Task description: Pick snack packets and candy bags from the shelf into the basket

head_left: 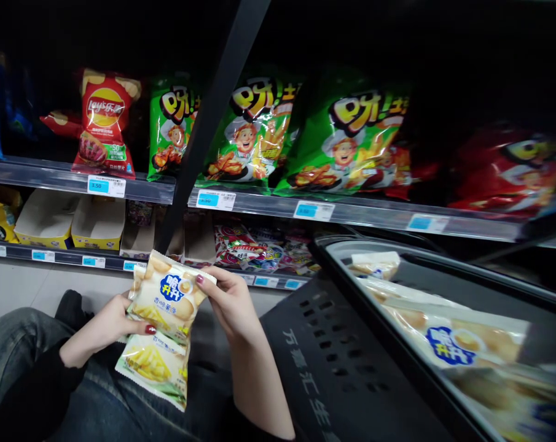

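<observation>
My left hand (106, 325) and my right hand (229, 301) together hold a small stack of pale snack packets. The top packet (169, 296) is cream and yellow with a blue logo and pictures of round biscuits. A second packet (154, 367) hangs below it, showing yellow sticks. Fingers of both hands are wrapped round the packets' edges. My knees in jeans (10, 350) show beneath, low before the shelves.
A black shopping basket (351, 368) at right holds more packets of the same kind (457, 341). Shelves ahead carry a red Lay's bag (103, 123), green chip bags (254, 132), red bags (508, 169) and yellow cartons (47, 221). A dark post (213, 116) crosses the shelves.
</observation>
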A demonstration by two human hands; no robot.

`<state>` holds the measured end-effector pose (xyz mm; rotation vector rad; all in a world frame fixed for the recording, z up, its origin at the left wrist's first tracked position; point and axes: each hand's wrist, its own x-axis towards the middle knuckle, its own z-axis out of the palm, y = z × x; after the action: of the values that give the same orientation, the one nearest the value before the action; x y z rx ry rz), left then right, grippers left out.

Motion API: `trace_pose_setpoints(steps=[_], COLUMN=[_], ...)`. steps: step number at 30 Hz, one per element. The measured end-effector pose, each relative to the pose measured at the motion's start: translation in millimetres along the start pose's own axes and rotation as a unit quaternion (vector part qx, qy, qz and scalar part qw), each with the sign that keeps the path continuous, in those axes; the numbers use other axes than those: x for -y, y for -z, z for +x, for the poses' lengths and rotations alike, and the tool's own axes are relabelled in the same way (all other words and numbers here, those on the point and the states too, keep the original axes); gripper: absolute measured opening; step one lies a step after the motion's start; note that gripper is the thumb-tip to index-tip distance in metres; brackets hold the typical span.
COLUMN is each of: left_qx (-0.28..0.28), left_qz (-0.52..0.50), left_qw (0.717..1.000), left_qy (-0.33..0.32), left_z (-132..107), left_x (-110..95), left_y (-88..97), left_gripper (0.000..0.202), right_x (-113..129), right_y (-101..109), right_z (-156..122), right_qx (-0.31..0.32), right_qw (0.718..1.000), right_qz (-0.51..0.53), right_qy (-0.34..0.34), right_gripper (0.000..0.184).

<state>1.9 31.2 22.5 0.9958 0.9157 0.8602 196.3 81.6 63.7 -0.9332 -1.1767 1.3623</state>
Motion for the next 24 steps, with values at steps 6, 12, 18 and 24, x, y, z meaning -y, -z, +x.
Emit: trace_pose_setpoints(steps=[6, 12, 18, 24], left_qx=[-0.005, -0.007, -0.008, -0.056], left_qz=[-0.004, 0.005, 0.015, 0.034], left_qw=[1.000, 1.000, 1.000, 0.997], left_qy=[0.016, 0.016, 0.019, 0.035], left_z=[-2.9, -1.9, -1.1, 7.0], left_x=[-3.7, 0.0, -1.0, 8.0], left_y=[-2.2, -0.4, 0.2, 3.8], left_gripper=[0.023, 0.026, 0.028, 0.028], right_x=[2.3, 2.7, 3.1, 20.8], right_y=[-1.6, -2.6, -1.2, -3.4], right_z=[-0.7, -0.6, -1.2, -11.3], right_qx=[-0.003, 0.003, 0.016, 0.076], right_qw=[1.000, 1.000, 1.000, 0.984], right_qz=[-0.012, -0.005, -0.015, -0.148], right_qy=[0.005, 0.004, 0.010, 0.067], right_gripper=[0.016, 0.016, 0.013, 0.014])
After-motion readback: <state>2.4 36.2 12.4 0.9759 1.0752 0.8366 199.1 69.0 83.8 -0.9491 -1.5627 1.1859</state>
